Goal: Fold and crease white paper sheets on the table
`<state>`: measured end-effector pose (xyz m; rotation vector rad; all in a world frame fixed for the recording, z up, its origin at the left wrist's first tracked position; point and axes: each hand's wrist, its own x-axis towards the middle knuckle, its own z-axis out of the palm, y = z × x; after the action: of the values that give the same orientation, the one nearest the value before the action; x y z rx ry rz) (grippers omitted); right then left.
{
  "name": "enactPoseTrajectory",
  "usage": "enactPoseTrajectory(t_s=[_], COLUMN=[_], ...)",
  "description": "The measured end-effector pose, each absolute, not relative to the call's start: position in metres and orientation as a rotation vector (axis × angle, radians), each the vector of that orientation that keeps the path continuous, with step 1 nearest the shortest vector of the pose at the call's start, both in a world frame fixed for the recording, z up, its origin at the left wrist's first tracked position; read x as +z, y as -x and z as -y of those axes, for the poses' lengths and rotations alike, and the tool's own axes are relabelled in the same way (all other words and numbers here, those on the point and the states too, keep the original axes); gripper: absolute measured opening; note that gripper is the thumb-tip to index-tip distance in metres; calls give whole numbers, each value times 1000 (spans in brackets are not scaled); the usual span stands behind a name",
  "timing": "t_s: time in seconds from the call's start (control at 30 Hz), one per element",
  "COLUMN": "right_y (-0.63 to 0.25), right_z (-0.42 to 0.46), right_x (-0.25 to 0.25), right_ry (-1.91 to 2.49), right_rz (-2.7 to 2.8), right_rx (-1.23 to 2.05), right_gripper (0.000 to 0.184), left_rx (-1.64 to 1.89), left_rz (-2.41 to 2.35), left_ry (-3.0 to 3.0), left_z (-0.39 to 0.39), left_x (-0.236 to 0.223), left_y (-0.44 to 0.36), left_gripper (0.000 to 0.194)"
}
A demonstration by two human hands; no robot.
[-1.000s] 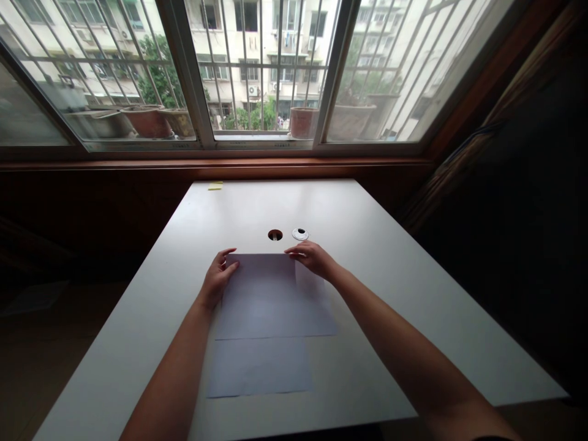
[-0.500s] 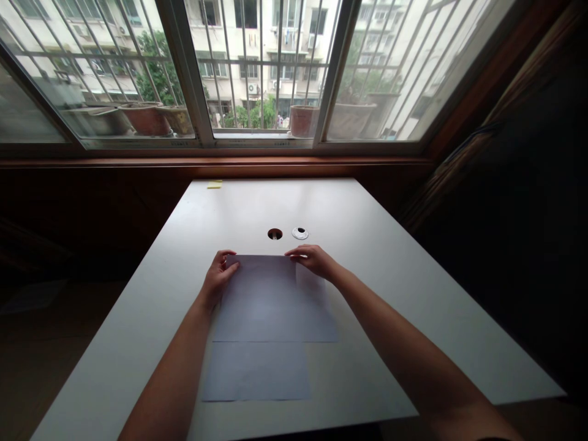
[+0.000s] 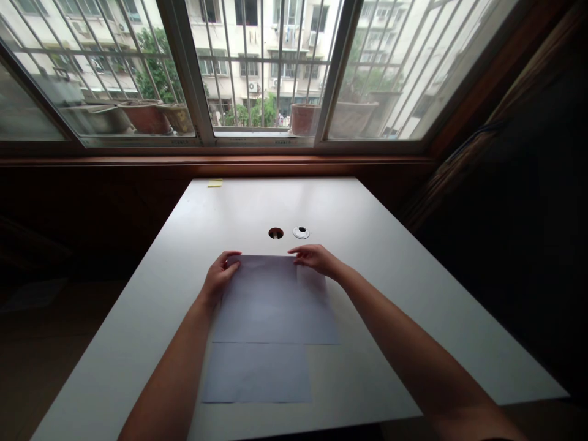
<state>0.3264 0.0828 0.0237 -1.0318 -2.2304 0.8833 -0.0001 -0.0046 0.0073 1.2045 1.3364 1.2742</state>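
A white sheet of paper [image 3: 271,300] lies on the white table, its far edge between my two hands. Below it, toward me, shows a second stretch of white paper [image 3: 256,373], narrower, meeting the sheet along a straight edge. My left hand [image 3: 220,277] holds the far left corner, thumb on top and fingers curled at the edge. My right hand [image 3: 316,260] is at the far right part, thumb and bent fingers on the paper, index finger stretched out just past the far edge. A faint upright line in the paper runs down from the right fingertips.
Beyond the paper, the table [image 3: 160,269] has a round cable hole [image 3: 275,233] with a white ring-shaped cover [image 3: 301,233] beside it. A yellow strip [image 3: 215,183] sits at the far left corner. A barred window [image 3: 261,73] with flowerpots stands behind.
My right hand has shifted very slightly right, and its index finger has lifted a little from the paper's far edge. The left hand and the paper look almost unmoved.
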Motion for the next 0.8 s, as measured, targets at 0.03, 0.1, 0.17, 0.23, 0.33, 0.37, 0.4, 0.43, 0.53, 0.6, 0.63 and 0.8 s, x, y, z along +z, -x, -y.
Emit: enactPoseTrajectory(t_s=[0.03, 0.1, 0.17, 0.23, 0.33, 0.37, 0.4, 0.43, 0.53, 0.6, 0.63, 0.8], right_y=[-328, -332, -335, -336, -336, -335, -335, -335, -335, -336, -335, -335], right_z=[-84, -85, -87, -89, -91, -91, -91, -92, -92, -93, -93, -94], right_x=[23, 20, 18, 17, 16, 16, 16, 16, 15, 14, 14, 11], right_ry=[1032, 1031, 1050, 1086, 1126, 1130, 1130, 1129, 1121, 1114, 1109, 1081], right_rz=[2226, 2212, 2199, 2190, 2185, 2187, 2190, 2193, 2192, 2191, 2192, 2187], right_rx=[905, 950, 999, 1036, 1049, 1048, 1048, 1048, 1046, 1035, 1029, 1048], right_gripper=[33, 36, 37, 36, 34, 33, 32, 30, 27, 26, 25, 25], left_rx=[1272, 1263, 1254, 1248, 1249, 1252, 1254, 1255, 1261, 1267, 1267, 1268], left_rz=[-1341, -1350, -1352, -1343, -1322, -1315, -1308, -1301, -1282, -1277, -1274, -1265], left_ry=[-1206, -1214, -1228, -1246, -1270, -1272, -1271, -1269, -1264, -1265, -1265, -1271], left_z=[4, 3, 2, 1, 0, 0, 0, 0, 0, 0, 0, 0], left_x=[6, 3, 1, -2, -3, -3, -4, -4, -5, -6, -6, -7], left_y=[1, 2, 4, 5, 6, 6, 6, 6, 6, 7, 7, 7], left_gripper=[45, 46, 46, 45, 44, 44, 44, 44, 44, 43, 43, 42])
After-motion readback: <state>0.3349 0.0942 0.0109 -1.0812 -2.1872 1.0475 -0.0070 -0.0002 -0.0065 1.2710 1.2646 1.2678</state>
